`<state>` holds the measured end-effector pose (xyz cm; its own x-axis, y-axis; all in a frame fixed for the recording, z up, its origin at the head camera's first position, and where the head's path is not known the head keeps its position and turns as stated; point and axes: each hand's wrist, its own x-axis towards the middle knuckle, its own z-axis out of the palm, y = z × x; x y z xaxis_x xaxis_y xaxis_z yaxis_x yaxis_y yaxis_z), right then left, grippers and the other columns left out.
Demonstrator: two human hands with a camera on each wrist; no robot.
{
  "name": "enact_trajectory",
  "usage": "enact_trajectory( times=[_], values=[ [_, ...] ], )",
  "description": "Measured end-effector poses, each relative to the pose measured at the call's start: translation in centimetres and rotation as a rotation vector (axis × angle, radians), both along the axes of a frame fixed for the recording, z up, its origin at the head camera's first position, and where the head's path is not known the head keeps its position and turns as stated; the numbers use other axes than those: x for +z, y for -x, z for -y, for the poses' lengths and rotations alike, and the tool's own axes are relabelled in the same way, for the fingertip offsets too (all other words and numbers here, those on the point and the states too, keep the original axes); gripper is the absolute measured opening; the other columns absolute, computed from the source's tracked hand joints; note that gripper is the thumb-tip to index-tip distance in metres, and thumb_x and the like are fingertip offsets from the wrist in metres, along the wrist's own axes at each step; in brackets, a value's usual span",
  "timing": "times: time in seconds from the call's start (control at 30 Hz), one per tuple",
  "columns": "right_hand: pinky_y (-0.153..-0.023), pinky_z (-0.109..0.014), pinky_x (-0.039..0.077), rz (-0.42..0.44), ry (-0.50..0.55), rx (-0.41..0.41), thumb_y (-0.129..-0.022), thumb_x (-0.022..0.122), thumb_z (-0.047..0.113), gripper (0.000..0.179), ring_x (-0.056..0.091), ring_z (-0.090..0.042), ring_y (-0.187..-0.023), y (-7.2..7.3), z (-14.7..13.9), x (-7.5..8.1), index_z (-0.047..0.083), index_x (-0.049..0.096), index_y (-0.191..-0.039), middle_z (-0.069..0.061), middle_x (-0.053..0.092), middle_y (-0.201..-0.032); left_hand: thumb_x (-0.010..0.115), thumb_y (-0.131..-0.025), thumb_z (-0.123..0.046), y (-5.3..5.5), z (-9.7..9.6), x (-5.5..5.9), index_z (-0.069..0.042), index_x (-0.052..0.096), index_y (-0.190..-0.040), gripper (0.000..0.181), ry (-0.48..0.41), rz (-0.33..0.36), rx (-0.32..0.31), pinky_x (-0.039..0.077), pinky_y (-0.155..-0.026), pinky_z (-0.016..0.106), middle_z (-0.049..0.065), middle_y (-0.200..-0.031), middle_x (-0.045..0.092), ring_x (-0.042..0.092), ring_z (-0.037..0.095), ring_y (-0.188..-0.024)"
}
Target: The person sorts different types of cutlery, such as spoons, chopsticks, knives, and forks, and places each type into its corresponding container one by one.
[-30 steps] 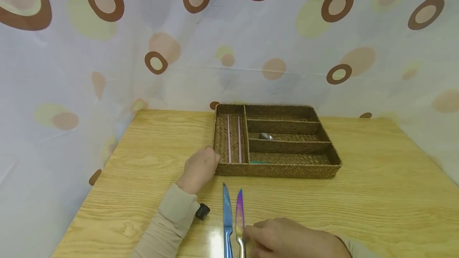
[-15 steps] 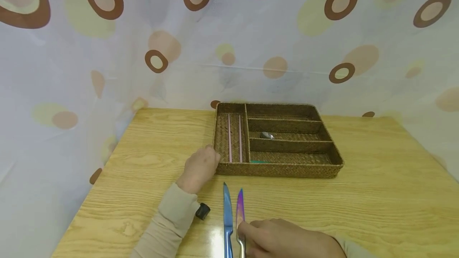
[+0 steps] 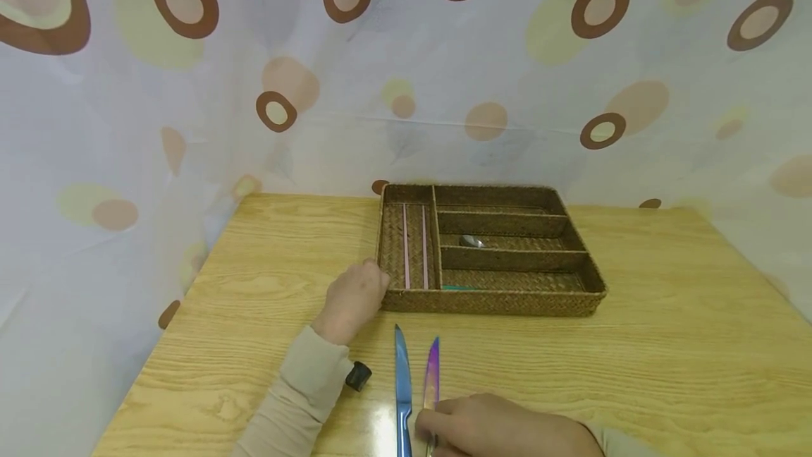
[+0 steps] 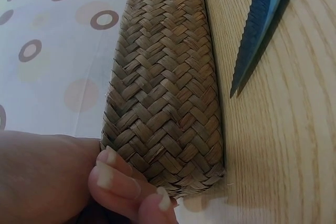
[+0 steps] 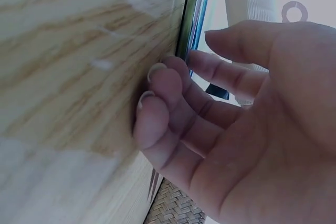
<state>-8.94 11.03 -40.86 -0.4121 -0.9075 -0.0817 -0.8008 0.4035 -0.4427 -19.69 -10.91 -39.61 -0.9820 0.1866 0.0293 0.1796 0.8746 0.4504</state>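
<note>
My left hand [image 3: 352,300] holds the near left corner of a woven cutlery tray [image 3: 507,302]; its fingers curl at that corner in the left wrist view. A blue knife [image 3: 402,379] lies on the wooden table, serrated edge showing in the left wrist view. Beside it is a rainbow-coloured knife [image 3: 433,372], blade pointing towards the tray. My right hand [image 3: 501,425] has its curled fingers round this knife's handle and covers part of it. In the right wrist view the fingertips [image 5: 153,124] are down close to the tabletop, and the thumb lies apart from the index finger.
Two pink chopsticks [image 3: 415,245] lie in the tray's left compartment. A spoon [image 3: 471,240] shows in the middle right compartment, and a teal item [image 3: 457,288] in the front one. A patterned sheet [image 3: 406,76] hangs behind the table [image 3: 279,245].
The rainbow-coloured knife has tilted, its tip shifting right, away from the blue knife. My right hand has moved slightly downward in the head view. My left hand keeps its place at the tray.
</note>
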Motion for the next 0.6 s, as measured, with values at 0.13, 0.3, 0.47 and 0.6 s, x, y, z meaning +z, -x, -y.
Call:
enact_trajectory(
  times=[0.13, 0.3, 0.47, 0.6],
  values=[
    [-0.057, -0.003, 0.034, -0.023, 0.048, 0.004, -0.093, 0.061, 0.011, 0.011, 0.037, 0.009, -0.063, -0.03, -0.06, -0.19, 0.02, 0.054, -0.096, 0.017, 0.045, -0.075, 0.046, -0.105, -0.015, -0.03, -0.05, 0.03, -0.007, 0.049, -0.071, 0.035, 0.0, -0.005, 0.001, 0.026, -0.038, 0.022, 0.0, -0.061, 0.034, 0.028, 0.01, -0.048],
    [-0.054, -0.002, 0.033, 0.019, 0.094, -0.017, -0.094, 0.059, 0.007, 0.016, 0.033, 0.011, -0.06, -0.15, -0.13, -0.31, 0.019, 0.051, -0.086, 0.018, 0.038, -0.071, 0.046, -0.105, -0.015, -0.06, -0.06, -0.01, -0.008, 0.047, -0.071, 0.035, -0.01, -0.013, 0.006, 0.026, -0.039, 0.023, -0.001, -0.06, 0.032, 0.027, 0.011, -0.048],
    [-0.051, -0.001, 0.031, -0.008, 0.136, -0.029, -0.093, 0.059, 0.005, 0.019, 0.029, 0.013, -0.057, -0.28, -0.13, -0.51, 0.018, 0.052, -0.082, 0.018, 0.037, -0.065, 0.047, -0.105, -0.016, 0.01, -0.05, -0.04, -0.008, 0.048, -0.072, 0.034, -0.008, 0.0, 0.013, 0.026, -0.039, 0.024, 0.0, -0.06, 0.033, 0.028, 0.012, -0.049],
    [-0.047, -0.002, 0.027, -0.099, 0.129, -0.042, -0.091, 0.062, 0.006, 0.02, 0.023, 0.014, -0.053, -0.51, -0.25, -0.79, 0.019, 0.052, -0.079, 0.018, 0.035, -0.061, 0.047, -0.105, -0.016, -0.04, 0.05, -0.06, -0.008, 0.048, -0.072, 0.034, -0.005, -0.007, 0.012, 0.026, -0.039, 0.024, 0.0, -0.06, 0.033, 0.028, 0.012, -0.049]
  ],
)
